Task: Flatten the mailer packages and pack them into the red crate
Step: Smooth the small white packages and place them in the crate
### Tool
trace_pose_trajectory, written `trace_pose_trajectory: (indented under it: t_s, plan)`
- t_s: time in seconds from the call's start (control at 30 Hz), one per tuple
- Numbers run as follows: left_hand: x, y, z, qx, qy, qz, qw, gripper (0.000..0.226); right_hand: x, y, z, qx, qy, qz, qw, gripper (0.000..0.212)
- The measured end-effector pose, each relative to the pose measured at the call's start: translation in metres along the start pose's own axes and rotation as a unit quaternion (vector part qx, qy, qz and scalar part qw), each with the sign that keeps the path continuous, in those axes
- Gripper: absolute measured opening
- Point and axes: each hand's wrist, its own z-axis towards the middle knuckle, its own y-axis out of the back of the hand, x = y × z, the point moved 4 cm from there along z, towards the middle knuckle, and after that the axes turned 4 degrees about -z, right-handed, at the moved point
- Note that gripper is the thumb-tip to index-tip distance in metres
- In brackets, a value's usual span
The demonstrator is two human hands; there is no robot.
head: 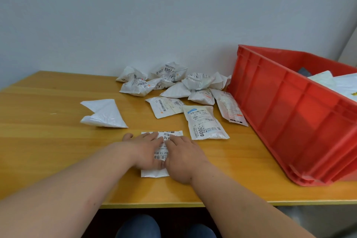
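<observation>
A white mailer package (161,154) with a barcode label lies flat on the wooden table (48,141) near the front edge. My left hand (146,150) and my right hand (182,157) both press down on it, palms flat, fingers together, side by side. The red crate (289,114) stands at the right, with a few white mailers (340,83) lying inside. A pile of several crumpled mailers (173,81) sits at the back of the table by the wall. A mailer marked 2009 (203,122) lies just right of my hands.
A plain white folded mailer (104,114) lies left of centre. Two more labelled mailers (166,106) (229,108) rest between the pile and the crate. The wall runs close behind the pile. My knees show under the table's front edge.
</observation>
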Motion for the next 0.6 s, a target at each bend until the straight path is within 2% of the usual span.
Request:
trace_pose_trajectory:
  t_s: [0.13, 0.33, 0.43, 0.5, 0.6]
  plan:
    - [0.002, 0.009, 0.009, -0.018, -0.012, -0.018, 1.0, 0.093, -0.001, 0.009, 0.015, -0.008, -0.003, 0.012, 1.0, 0.044]
    - [0.007, 0.011, 0.019, 0.012, -0.032, 0.011, 0.999, 0.094, 0.004, 0.006, 0.029, 0.023, -0.014, 0.021, 0.999, 0.042]
    - [0.01, 0.012, 0.018, 0.018, -0.044, 0.007, 0.999, 0.106, 0.007, 0.006, 0.032, 0.035, -0.01, -0.008, 0.999, 0.046]
    - [0.01, 0.013, 0.016, 0.039, -0.051, 0.004, 0.998, 0.114, 0.007, 0.013, 0.034, 0.035, -0.013, -0.017, 0.999, 0.039]
    - [0.01, 0.015, 0.017, 0.062, -0.052, 0.015, 0.997, 0.121, 0.004, 0.024, 0.036, -0.004, -0.003, -0.041, 0.999, 0.03]
